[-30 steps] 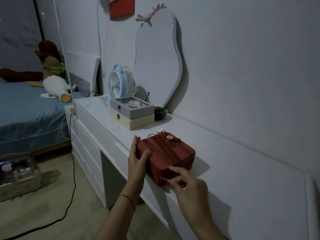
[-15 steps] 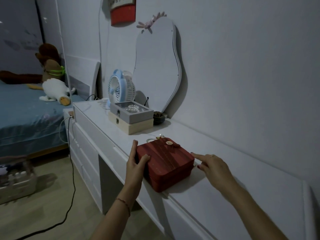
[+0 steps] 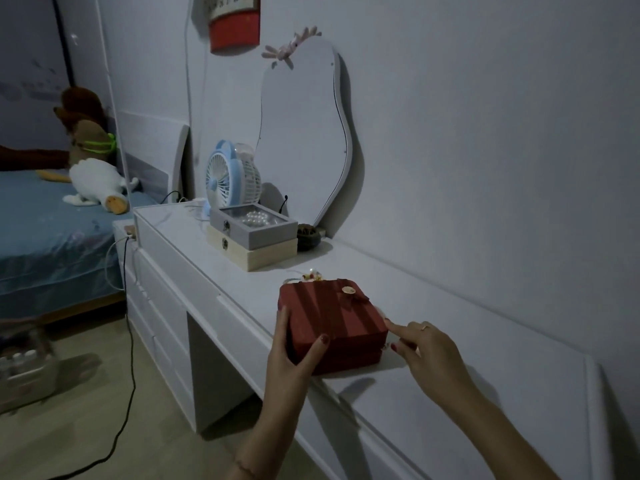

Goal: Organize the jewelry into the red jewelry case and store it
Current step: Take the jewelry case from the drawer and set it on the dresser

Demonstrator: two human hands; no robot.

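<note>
Red jewelry case (image 3: 332, 320) is gripped at its near corner by the left hand (image 3: 291, 358); the right hand (image 3: 424, 355), fingers extended, touches its right side.

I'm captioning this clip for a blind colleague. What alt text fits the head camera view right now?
A closed red fabric jewelry case sits near the front edge of a white dresser, the left hand holding its near corner and the right hand touching its right side. Behind it, a grey glass-lidded box of pearls is stacked on a pale wooden box.
</note>
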